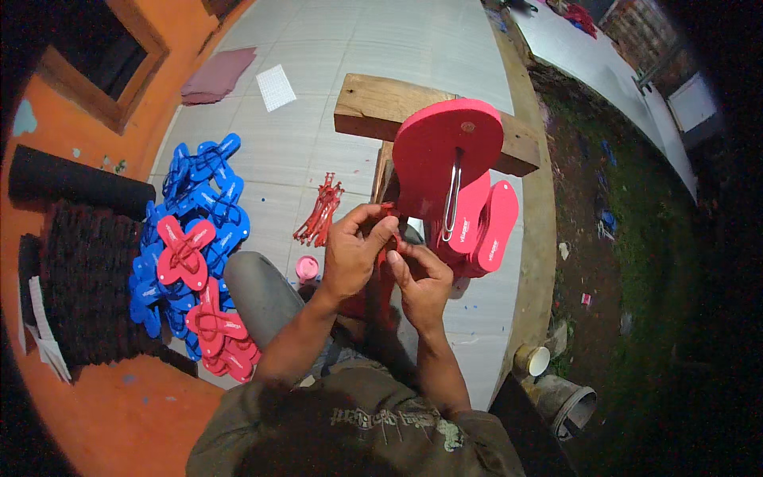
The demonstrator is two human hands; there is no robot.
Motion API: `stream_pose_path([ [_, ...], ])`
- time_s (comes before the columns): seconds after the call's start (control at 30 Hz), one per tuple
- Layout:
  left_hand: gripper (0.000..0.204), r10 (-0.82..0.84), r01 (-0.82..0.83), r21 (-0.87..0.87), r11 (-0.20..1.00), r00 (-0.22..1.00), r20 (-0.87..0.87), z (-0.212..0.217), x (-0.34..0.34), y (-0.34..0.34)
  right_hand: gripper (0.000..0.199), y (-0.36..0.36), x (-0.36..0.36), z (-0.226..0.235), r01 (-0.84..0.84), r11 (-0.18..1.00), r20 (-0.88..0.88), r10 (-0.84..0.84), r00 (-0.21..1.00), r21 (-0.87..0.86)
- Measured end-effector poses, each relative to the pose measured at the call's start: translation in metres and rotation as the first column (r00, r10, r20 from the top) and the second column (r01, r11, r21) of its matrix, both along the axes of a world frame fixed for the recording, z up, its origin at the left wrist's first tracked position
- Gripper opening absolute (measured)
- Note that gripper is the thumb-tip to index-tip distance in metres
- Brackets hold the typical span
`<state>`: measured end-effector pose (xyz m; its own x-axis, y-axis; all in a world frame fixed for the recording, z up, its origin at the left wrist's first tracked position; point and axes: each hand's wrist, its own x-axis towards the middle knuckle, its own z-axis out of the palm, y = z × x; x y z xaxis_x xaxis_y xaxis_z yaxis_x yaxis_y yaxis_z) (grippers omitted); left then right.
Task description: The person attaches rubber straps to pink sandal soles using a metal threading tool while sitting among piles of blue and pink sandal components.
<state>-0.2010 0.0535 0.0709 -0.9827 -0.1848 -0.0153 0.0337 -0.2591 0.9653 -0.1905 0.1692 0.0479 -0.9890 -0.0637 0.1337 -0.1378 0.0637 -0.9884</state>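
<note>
A red flip-flop sole (445, 151) lies on a wooden work stand (373, 107) with a bent metal wire tool (453, 195) hanging through it. My left hand (354, 250) and my right hand (421, 278) meet just below the sole's near end. Both pinch a red rubber strap (387, 211) between their fingertips. More red soles (486, 222) are stacked to the right, behind the one on the stand.
A pile of finished blue and red flip-flops (195, 238) lies on the tiled floor at left. Loose red straps (320, 211) and a small pink cup (307, 268) lie near my knee. A dark rolled mat (79, 184) is far left; a bucket (568, 405) stands at right.
</note>
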Motion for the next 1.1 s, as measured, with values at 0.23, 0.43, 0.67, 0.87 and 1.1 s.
stream_pose_path([
  [0.23, 0.017, -0.031, 0.042, -0.407, 0.912, 0.999, 0.035, -0.007, -0.003, -0.015, 0.014, 0.020, -0.015, 0.000, -0.276, 0.912, -0.051, 0.305, 0.951, 0.305],
  [0.43, 0.012, -0.265, -0.169, -0.696, 0.698, 0.842, -0.470, 0.053, -0.017, -0.009, 0.019, 0.052, -0.087, 0.096, 0.355, 0.931, -0.505, -0.268, 0.821, 0.083],
  [0.67, 0.004, -0.402, -0.234, -0.728, 0.644, 0.706, -0.583, 0.054, -0.020, -0.003, 0.029, 0.033, -0.110, 0.116, 0.052, 0.987, -0.330, 0.002, 0.944, 0.154],
  [0.87, 0.006, -0.446, -0.289, -0.788, 0.544, 0.696, -0.563, 0.058, -0.015, 0.002, 0.028, 0.036, -0.112, 0.115, 0.028, 0.969, -0.375, 0.067, 0.925, 0.244],
  [1.1, 0.006, -0.554, -0.083, -0.907, 0.413, 0.767, -0.323, 0.078, -0.020, 0.001, 0.027, 0.039, -0.111, 0.116, 0.000, 0.970, -0.354, 0.089, 0.931, 0.243],
])
